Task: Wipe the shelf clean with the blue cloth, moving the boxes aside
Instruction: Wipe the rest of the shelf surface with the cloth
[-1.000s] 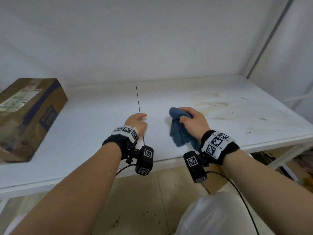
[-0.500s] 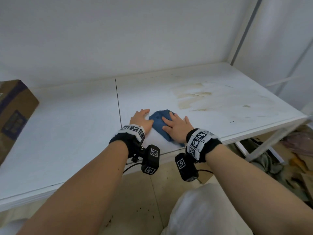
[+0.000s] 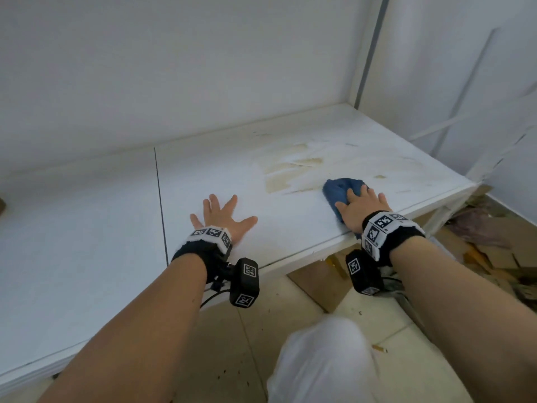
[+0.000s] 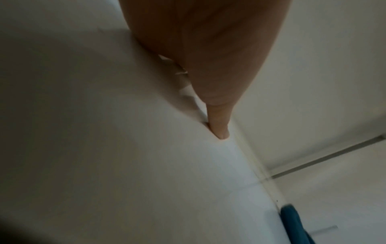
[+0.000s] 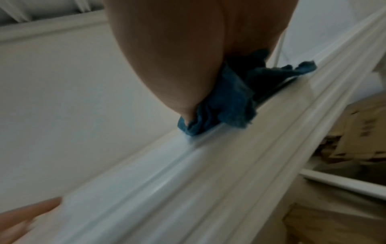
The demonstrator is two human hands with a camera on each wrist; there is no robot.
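Knee cloth, white and blurred, fills the near foreground above a tiled floor, so the person seems to be crouched low to reach in. Just past it comes the front lip of the shelf, and both wrists cross that edge. The left hand lies flat with its fingers spread wide and holds nothing — probably a brace, taking body weight while the other arm works. The right hand presses down on the blue cloth with straight fingers, the cloth bunched under the palm and lying right at the front edge; the right wrist view shows folds of it squeezed out beside the heel of the hand, one frill spilling toward the lip. A flat palm spreads pressure over more cloth than a pinch would. Just beyond and to the left of the cloth sit yellow-brown stains — likely the next target. No box shows plainly on this stretch.
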